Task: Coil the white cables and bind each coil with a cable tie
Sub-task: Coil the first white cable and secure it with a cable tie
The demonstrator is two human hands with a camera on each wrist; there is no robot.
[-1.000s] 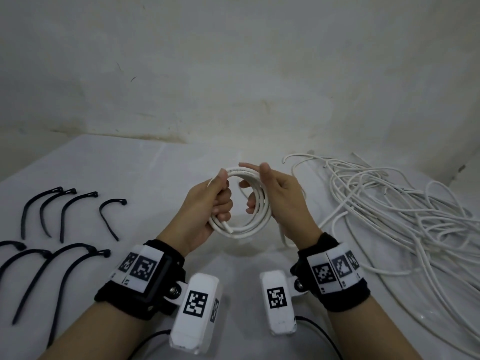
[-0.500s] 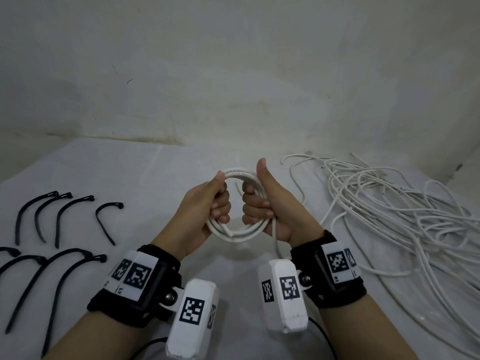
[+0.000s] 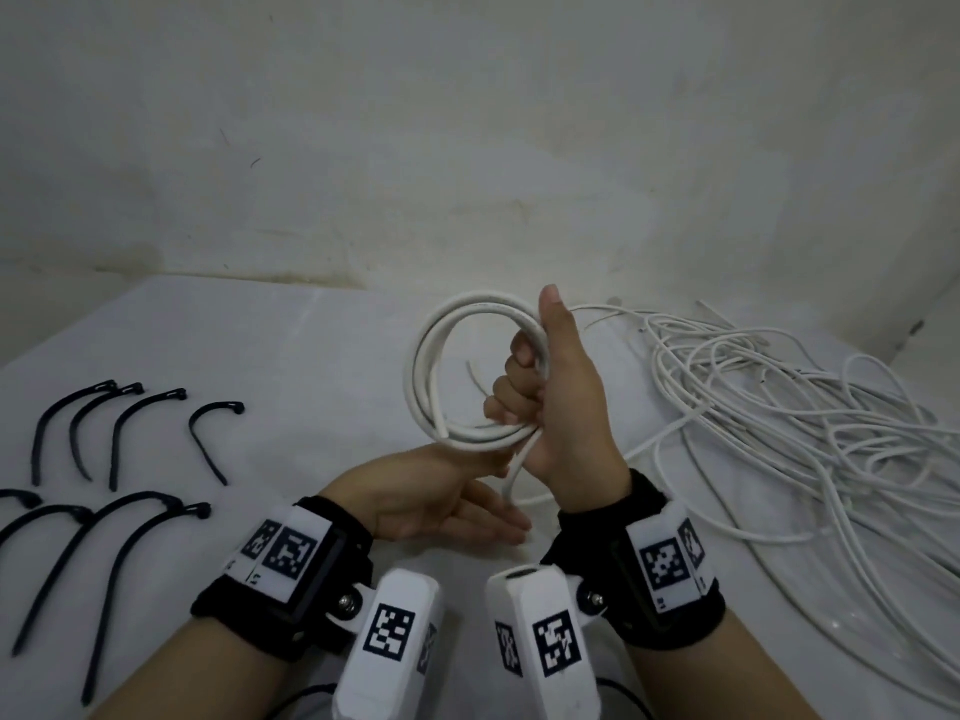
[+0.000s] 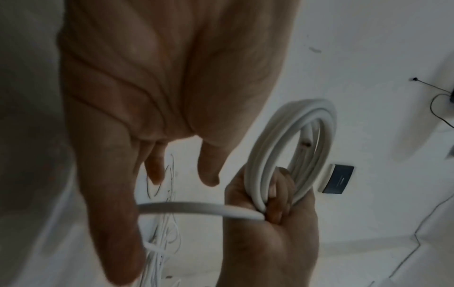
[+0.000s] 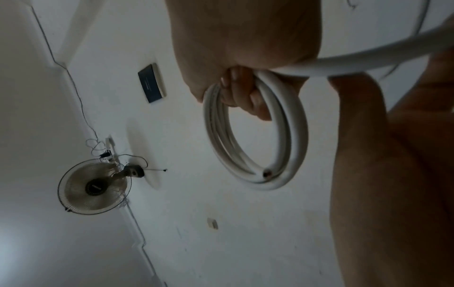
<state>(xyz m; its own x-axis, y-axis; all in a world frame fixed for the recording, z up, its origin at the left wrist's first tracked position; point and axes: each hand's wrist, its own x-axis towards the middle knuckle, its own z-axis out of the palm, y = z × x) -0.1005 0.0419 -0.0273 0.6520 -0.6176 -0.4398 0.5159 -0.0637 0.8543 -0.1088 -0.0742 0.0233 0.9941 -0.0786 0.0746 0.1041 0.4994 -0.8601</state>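
1. White cloth covers the table (image 3: pixel 291 356), which meets a stained pale wall (image 3: pixel 467 122) at its far edge.
2. The right hand (image 3: pixel 563 402) is raised above the table with its thumb pointing straight up and its 4 fingers (image 3: pixel 511 394) curled tight around 1 side of the coil (image 3: pixel 431 371), so the fist closes on the bundled turns.
3. The coil is a ring of several turns of thick white cable, standing roughly upright and extending away from the fist toward the person's left; none of it touches the table.
4. In the right wrist view the cut end (image 5: pixel 266 173) of the cable sits on the side of the ring opposite the grip, showing a dark core.
5. A loose tail (image 3: pixel 517 470) of the same cable leaves the bottom of the fist and runs down toward the left hand (image 3: pixel 441 504).
6. The left hand lies just below the grip, palm turned sideways, fingers straight and relaxed, reaching under the right wrist.
7. In the left wrist view the tail (image 4: pixel 196 208) passes across in front of the left hand's fingers (image 4: pixel 110 194); whether they press it cannot be told, and no finger wraps around it.
8. A tangled heap of thinner white cables (image 3: pixel 779 407) lies on the cloth beyond the back of the gripping hand.
9. Black cable ties (image 3: pixel 130 433) lie in 2 loose rows well apart from the grip, past the left forearm, each one curved and unfastened.
10. Both wrists wear black straps with white marker blocks (image 3: pixel 280 550).
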